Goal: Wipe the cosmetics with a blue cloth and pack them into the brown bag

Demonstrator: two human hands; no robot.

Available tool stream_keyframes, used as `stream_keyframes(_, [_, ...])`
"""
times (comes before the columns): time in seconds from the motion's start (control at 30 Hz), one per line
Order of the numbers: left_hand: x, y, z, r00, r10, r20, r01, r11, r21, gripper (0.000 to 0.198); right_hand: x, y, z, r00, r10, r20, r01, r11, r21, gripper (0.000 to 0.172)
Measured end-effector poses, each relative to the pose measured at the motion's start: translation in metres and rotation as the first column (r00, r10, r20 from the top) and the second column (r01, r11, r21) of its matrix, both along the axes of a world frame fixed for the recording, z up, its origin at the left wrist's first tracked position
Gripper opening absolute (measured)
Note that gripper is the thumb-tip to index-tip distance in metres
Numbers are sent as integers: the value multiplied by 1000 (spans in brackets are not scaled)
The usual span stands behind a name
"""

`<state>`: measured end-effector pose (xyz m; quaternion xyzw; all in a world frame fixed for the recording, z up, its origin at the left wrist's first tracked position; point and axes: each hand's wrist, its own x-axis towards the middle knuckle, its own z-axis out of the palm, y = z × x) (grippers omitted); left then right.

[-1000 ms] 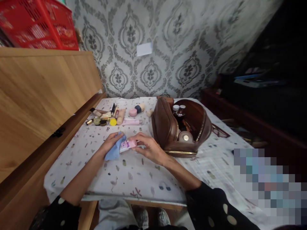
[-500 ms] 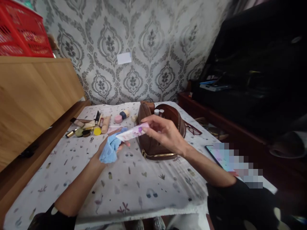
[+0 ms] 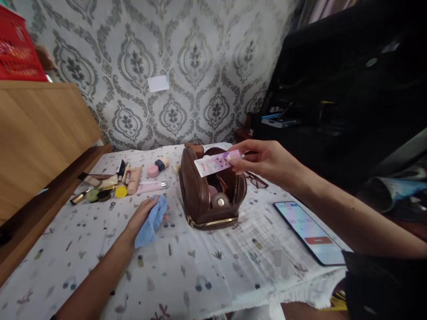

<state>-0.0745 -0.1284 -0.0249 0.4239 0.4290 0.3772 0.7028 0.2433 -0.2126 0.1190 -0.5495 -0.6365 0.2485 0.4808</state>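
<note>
Above the open brown bag (image 3: 196,195), my right hand (image 3: 263,158) pinches a pink and white squeeze tube (image 3: 213,163) by its cap end, the flat end pointing left. My left hand (image 3: 145,215) is closed on a light blue cloth (image 3: 153,224), low over the table to the left of the bag. The bag stands upright with its zipped top spread apart; a round snap on a flap shows inside. Beyond my left hand lie a pale pink tube (image 3: 151,186), a beige tube (image 3: 134,181) and a yellow-lidded jar (image 3: 121,191).
Several cosmetics crowd the table's left side, with a pink jar (image 3: 153,171) further back. Right of the bag are eyeglasses (image 3: 257,180) and a lit phone (image 3: 308,231). A wooden cabinet (image 3: 43,138) borders the left; a patterned cloth (image 3: 167,284) covers the table.
My right hand has carried the squeeze tube away from the blue cloth, up and right to over the bag. My left hand keeps the cloth and sits slightly lower. The view has turned right.
</note>
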Motion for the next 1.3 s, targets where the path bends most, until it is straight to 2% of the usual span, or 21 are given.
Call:
stream_keyframes(0.1, [-4, 4, -8, 997, 71, 21, -69, 993, -91, 21, 5, 5, 2, 994, -56, 96, 59, 998, -32, 25])
stream_keyframes(0.2, [-3, 6, -10, 997, 73, 31, -68, 990, -121, 20, 7, 7, 9, 966, -133, 223, 126, 991, 42, 25])
stream_keyframes(0.3, [0, 6, -13, 998, 56, 13, -54, 992, -118, 24, 9, 6, 13, 896, -246, 369, 195, 966, 172, 24])
stream_keyframes(0.4, [2, 3, -17, 1000, 22, 0, -22, 995, -95, 30, 9, 10, 6, 794, -301, 528, 238, 953, 185, 23])
stream_keyframes(0.53, [4, -1, -18, 1000, -26, -1, 25, 997, -77, 35, 5, 21, -10, 657, -261, 708, 283, 955, 90, 21])
stream_keyframes(0.63, [5, -3, -16, 1000, -20, -18, 19, 996, -85, 39, 0, 29, -15, 595, -243, 766, 298, 952, 71, 21])
stream_keyframes(0.73, [7, -5, -13, 999, -18, -48, 13, 995, -99, 44, -6, 33, -13, 538, -204, 818, 291, 956, 47, 23])
stream_keyframes(0.93, [8, -9, -7, 996, -72, -43, 68, 995, -76, 49, -25, 39, -3, 368, -56, 928, 346, 935, -80, 23])
stream_keyframes(1.1, [7, -7, -9, 997, -61, -53, 57, 995, -83, 46, -29, 46, 2, 312, -6, 950, 343, 933, -107, 25])
stream_keyframes(1.3, [7, -7, -9, 995, -86, -56, 81, 993, -84, 49, -27, 54, -1, 280, 24, 960, 301, 947, -111, 24])
